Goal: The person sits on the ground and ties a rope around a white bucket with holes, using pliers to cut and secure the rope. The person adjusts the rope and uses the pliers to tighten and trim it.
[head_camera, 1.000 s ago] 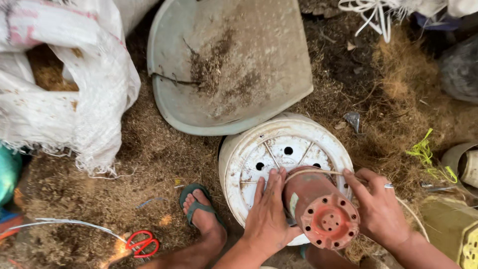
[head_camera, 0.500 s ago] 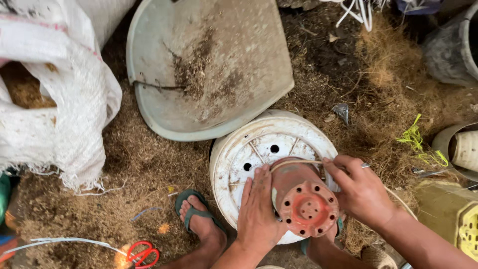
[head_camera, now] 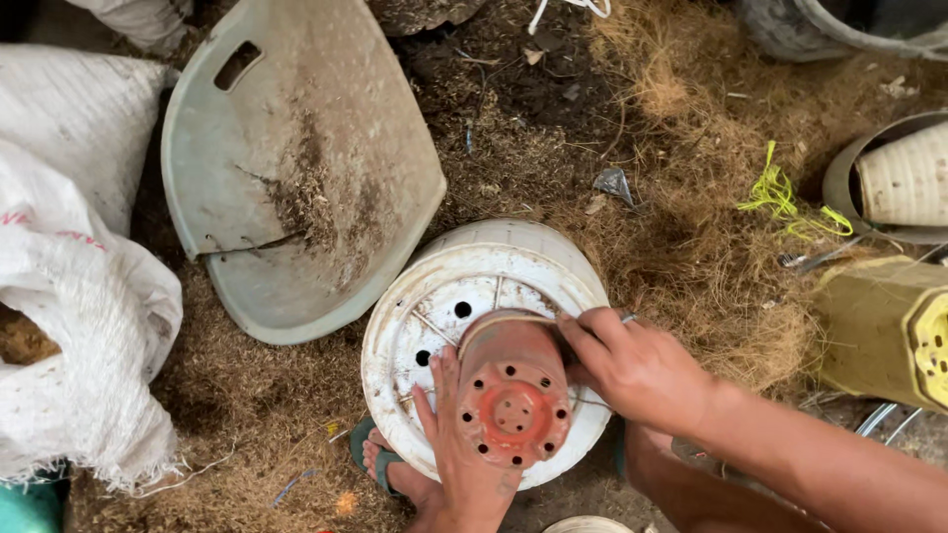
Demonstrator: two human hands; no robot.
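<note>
Your left hand (head_camera: 464,449) wraps the near side of a small red-brown plastic pot (head_camera: 511,387) — fingers spread along its wall, gripping it. The pot lies tilted on its side, its perforated base facing you, and rests on top of an upturned white pot (head_camera: 434,316) whose drainage holes show. Your right hand (head_camera: 632,365) closes on the red-brown pot's far rim, pinching a thin wire (head_camera: 604,320) that runs along that rim; how tightly the fingers clamp cannot be told.

Around the work area: a cracked grey plastic seat shell (head_camera: 296,168) lies just beyond the white pot, dusted with coconut fibre. White woven sacks (head_camera: 79,296) sit at the left. A yellow-green container (head_camera: 874,326) lies at the right, a scrap of yellow-green string (head_camera: 785,197) beyond it. One sandalled foot (head_camera: 380,459) shows below the white pot — loose brown fibre covers the ground.
</note>
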